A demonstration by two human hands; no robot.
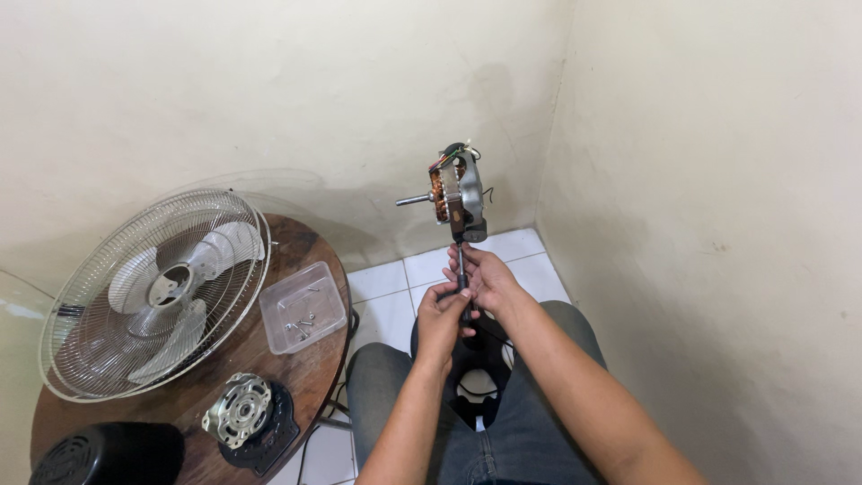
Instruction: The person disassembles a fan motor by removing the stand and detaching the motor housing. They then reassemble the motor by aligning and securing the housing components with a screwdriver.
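Both hands gripped the fan stem (461, 269): left hand (442, 314) fingers closed low, right hand (485, 278) fingers closed above. The bare motor (456, 193) stood upright on top; the fan guard (153, 292) lay on the worktop (301, 238).

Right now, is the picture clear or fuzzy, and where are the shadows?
In the head view, the picture is mostly sharp: the fan motor held up on its pole by the left hand and right hand shows clear copper windings. Soft light throws a faint grey shadow on the wall behind the motor. The fan grille bulges near the frame's edge, and a pale glare smudges the far left.
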